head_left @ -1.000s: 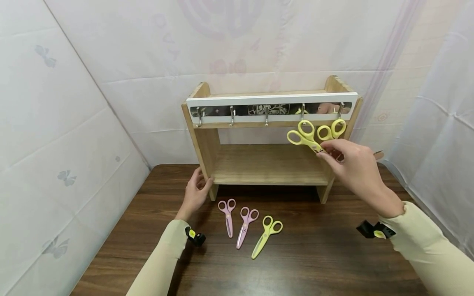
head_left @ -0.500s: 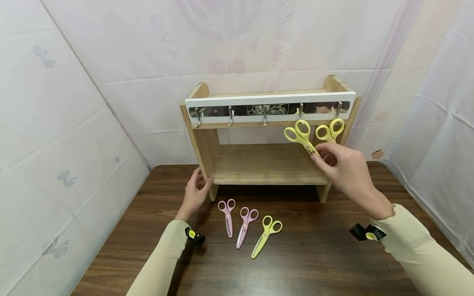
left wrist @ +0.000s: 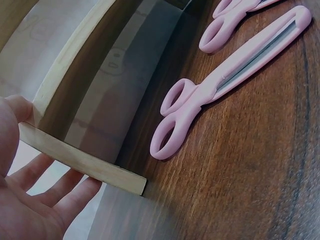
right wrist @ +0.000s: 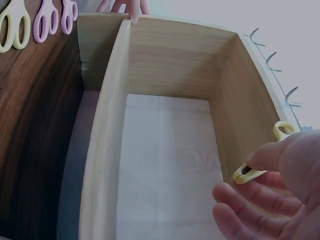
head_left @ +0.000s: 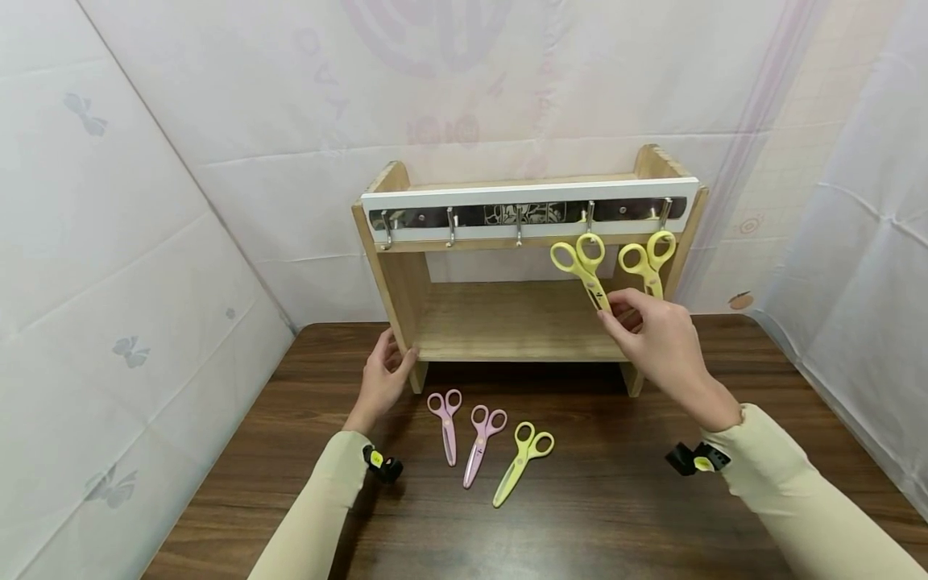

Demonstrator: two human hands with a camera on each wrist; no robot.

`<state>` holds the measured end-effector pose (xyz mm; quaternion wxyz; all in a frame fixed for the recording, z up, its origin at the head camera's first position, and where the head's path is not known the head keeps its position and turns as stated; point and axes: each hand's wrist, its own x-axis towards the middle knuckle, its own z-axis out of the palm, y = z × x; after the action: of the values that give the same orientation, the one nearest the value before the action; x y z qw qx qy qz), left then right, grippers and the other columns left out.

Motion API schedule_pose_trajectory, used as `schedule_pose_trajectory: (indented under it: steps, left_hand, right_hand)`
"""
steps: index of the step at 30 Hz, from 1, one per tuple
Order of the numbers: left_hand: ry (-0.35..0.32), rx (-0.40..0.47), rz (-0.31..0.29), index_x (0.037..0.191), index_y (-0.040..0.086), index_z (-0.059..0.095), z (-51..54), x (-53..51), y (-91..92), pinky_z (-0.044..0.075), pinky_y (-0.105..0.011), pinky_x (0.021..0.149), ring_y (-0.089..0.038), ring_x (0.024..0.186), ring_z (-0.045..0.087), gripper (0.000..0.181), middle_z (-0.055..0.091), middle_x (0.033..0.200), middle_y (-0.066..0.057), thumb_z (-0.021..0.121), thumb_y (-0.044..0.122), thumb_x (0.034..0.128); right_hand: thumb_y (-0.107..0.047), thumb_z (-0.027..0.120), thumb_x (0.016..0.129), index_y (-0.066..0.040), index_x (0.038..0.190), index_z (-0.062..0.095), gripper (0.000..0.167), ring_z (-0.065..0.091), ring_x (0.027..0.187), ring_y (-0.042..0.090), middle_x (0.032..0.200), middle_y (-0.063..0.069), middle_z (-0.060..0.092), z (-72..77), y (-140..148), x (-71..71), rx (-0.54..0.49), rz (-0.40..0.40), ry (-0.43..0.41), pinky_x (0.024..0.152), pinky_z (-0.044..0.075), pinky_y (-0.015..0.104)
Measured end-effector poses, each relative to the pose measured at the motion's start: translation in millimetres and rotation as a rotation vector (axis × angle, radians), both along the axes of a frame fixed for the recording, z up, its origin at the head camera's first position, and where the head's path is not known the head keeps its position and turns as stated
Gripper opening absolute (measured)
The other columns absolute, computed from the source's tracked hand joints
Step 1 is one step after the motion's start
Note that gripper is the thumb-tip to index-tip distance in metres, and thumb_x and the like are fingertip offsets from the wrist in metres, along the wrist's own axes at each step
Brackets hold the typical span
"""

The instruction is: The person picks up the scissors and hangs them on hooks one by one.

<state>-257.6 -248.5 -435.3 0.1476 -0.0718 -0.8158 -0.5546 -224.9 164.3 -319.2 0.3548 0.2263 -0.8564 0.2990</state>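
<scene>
In the head view my right hand (head_left: 660,346) pinches yellow scissors (head_left: 586,270) near the blades, handles up, with one handle loop at the second hook from the right. Whether the loop is over that hook, I cannot tell. Another pair of yellow scissors (head_left: 648,262) hangs from the rightmost hook, partly behind the fingers. My left hand (head_left: 380,383) holds the lower left side of the wooden shelf (head_left: 536,322). In the left wrist view, its thumb and fingers lie on opposite sides of the side panel (left wrist: 85,162).
On the dark wooden table (head_left: 616,499) lie two pink scissors (head_left: 445,427) and a yellow pair (head_left: 522,463), in front of the shelf. A white rail with a metal strip (head_left: 453,215) carries several hooks along the shelf's front. Pale patterned cloth (head_left: 290,97) surrounds the table.
My right hand has moved left with the yellow scissors, which now hang steeper. The pair on the rightmost hook shows more of itself. My left hand has stayed in place.
</scene>
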Motion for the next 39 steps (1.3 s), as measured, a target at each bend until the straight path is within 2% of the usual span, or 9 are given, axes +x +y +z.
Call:
schedule_pose_trajectory:
  steps: [12, 18, 26, 28, 35, 39]
  left_hand:
    - [0.009, -0.001, -0.004, 0.152, 0.016, 0.045, -1.8, -0.3, -1.0, 0.056, -0.056, 0.09, -0.044, 0.118, 0.064, 0.053, 0.06, 0.138, -0.025, 0.065, 0.019, 0.103]
    - [0.012, 0.005, -0.012, 0.151, 0.017, 0.046, -1.6, -0.4, -0.9, 0.055, -0.057, 0.091, -0.044, 0.119, 0.064, 0.053, 0.06, 0.138, -0.024, 0.066, 0.02, 0.1027]
    - [0.01, -0.002, -0.005, 0.154, 0.012, 0.043, -0.3, -0.8, 0.0, 0.053, -0.061, 0.093, -0.047, 0.12, 0.062, 0.054, 0.057, 0.14, -0.028, 0.064, 0.016, 0.1037]
    - [0.005, -0.006, -0.003, 0.154, 0.009, 0.042, 3.0, 1.1, 1.6, 0.053, -0.062, 0.092, -0.048, 0.12, 0.061, 0.054, 0.056, 0.14, -0.03, 0.062, 0.014, 0.104]
    - [0.001, -0.024, -0.014, 0.152, 0.002, 0.042, 29.9, 21.2, 12.8, 0.055, -0.058, 0.092, -0.049, 0.118, 0.062, 0.053, 0.058, 0.137, -0.032, 0.062, 0.008, 0.1032]
    - [0.004, -0.029, -0.012, 0.152, 0.002, 0.042, 32.8, 24.8, 14.1, 0.055, -0.057, 0.092, -0.049, 0.118, 0.062, 0.053, 0.058, 0.137, -0.032, 0.061, 0.008, 0.1032]
  right_hand:
    - [-0.009, 0.077, 0.091, -0.004, 0.103, 0.076, 0.013, 0.072, 0.064, 0.02, 0.086, 0.008, 0.077, -6.3, -10.2, -10.3, -0.027, 0.017, -0.036, 0.056, 0.052, 0.04]
    - [-0.008, 0.077, 0.091, -0.003, 0.103, 0.075, 0.013, 0.072, 0.064, 0.022, 0.087, 0.011, 0.077, -7.7, -11.4, -11.4, -0.031, 0.019, -0.041, 0.056, 0.053, 0.045]
    - [-0.008, 0.077, 0.091, -0.003, 0.103, 0.075, 0.013, 0.072, 0.064, 0.023, 0.088, 0.011, 0.077, -9.1, -11.9, -12.2, -0.032, 0.014, -0.048, 0.055, 0.052, 0.045]
    - [-0.008, 0.077, 0.091, -0.003, 0.103, 0.075, 0.013, 0.072, 0.064, 0.023, 0.088, 0.011, 0.077, -9.2, -11.8, -12.2, -0.032, 0.014, -0.051, 0.055, 0.053, 0.045]
    - [-0.009, 0.077, 0.091, -0.004, 0.105, 0.075, 0.015, 0.072, 0.064, 0.022, 0.09, 0.01, 0.077, -8.6, -11.2, -11.0, -0.027, 0.017, -0.063, 0.054, 0.052, 0.043]
    - [-0.01, 0.078, 0.091, -0.005, 0.106, 0.074, 0.016, 0.072, 0.064, 0.021, 0.091, 0.009, 0.077, -9.0, -10.2, -10.5, -0.024, 0.016, -0.073, 0.053, 0.051, 0.042]
